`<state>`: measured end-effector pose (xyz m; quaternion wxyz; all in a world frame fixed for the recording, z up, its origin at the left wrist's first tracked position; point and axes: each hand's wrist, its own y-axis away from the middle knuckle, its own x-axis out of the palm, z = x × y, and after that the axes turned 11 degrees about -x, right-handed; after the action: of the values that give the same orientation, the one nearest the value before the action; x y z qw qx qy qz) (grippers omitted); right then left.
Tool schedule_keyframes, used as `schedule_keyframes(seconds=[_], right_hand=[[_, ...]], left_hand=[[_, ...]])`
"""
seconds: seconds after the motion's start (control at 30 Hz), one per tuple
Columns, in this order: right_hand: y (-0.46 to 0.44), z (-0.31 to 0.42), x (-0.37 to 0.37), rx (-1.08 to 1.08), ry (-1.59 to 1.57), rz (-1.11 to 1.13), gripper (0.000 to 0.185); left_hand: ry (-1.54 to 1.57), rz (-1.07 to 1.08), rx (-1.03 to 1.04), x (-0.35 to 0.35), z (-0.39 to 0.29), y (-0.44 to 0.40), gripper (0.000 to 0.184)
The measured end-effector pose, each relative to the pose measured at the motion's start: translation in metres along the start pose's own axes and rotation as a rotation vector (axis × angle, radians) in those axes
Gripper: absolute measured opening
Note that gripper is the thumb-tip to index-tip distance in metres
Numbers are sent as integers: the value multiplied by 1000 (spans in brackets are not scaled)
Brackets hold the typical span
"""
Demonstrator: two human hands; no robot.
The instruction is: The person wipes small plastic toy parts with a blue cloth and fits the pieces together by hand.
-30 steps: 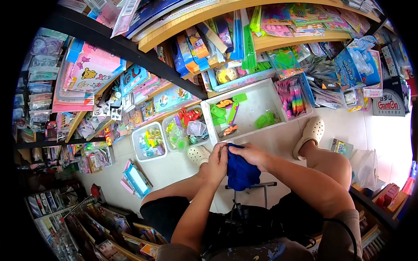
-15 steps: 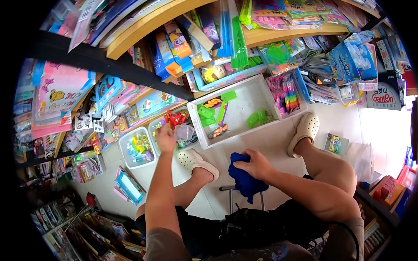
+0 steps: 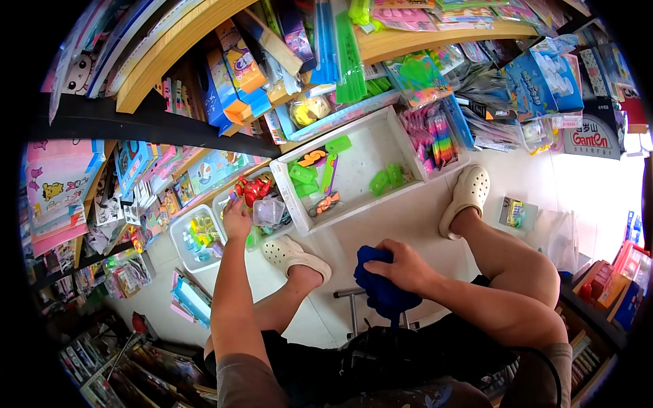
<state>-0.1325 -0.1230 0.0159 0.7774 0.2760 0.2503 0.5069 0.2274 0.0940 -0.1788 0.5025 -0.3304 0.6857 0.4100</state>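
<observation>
A crumpled dark blue cloth hangs from my right hand, whose fingers are closed round it above the floor between my knees. My left hand reaches into a small bin beside some red toys; its fingertips are too small to tell what, if anything, they hold. Right of that hand, a clear small box lies in the same bin. The large white tray holds green pieces and orange ones.
A white bin of yellow and blue items stands at the left. Packed shelves run along the far side. Beige clogs are on my feet. A metal stool frame is below the cloth. Rainbow packets fill a bin right of the tray.
My left hand has let go of the blue cloth and moved left to the bin with red toys. The right hand keeps the cloth. The view has shifted too.
</observation>
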Motion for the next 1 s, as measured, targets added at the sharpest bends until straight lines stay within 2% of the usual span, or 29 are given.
schedule_keyframes(seconds=[0.17, 0.2, 0.27, 0.37, 0.47, 0.5, 0.57, 0.67, 0.7, 0.77, 0.87, 0.97, 1.0], right_hand=[[4, -5, -1, -33, 0, -24, 49], [5, -7, -1, -39, -5, -26, 49], [7, -9, -3, -49, 4, -29, 49], [12, -7, -9, -68, 34, -30, 49], [17, -8, -15, -86, 40, -38, 48], [18, -8, -17, -83, 41, -41, 48], [21, -8, -22, -68, 24, -49, 48], [23, -8, -30, -33, -27, -63, 47], [24, -7, -33, -22, -43, -65, 47], [24, -7, -39, 1, -68, -59, 47], [24, -6, -46, 25, -93, -45, 48], [23, -3, -50, 44, -125, -42, 47], [22, -3, -51, 49, -131, -41, 47]], left_hand=[[-8, -97, 33, 3, -9, -3, 29], [7, -170, 66, 2, -17, -2, 28], [37, -317, 132, 2, -37, -2, 25], [132, -338, 316, -15, -100, 12, 24], [285, -145, 426, 15, -140, 19, 23], [273, -11, 416, 20, -156, 25, 27], [277, 66, 272, 76, -160, 17, 37], [335, 98, -255, 115, -186, 15, 48], [422, 260, -384, 109, -194, 13, 63], [488, 127, -374, 132, -193, 13, 69], [305, 121, -459, 127, -209, 14, 65], [306, 97, -550, 128, -210, 4, 52], [274, 36, -494, 133, -205, -1, 42]])
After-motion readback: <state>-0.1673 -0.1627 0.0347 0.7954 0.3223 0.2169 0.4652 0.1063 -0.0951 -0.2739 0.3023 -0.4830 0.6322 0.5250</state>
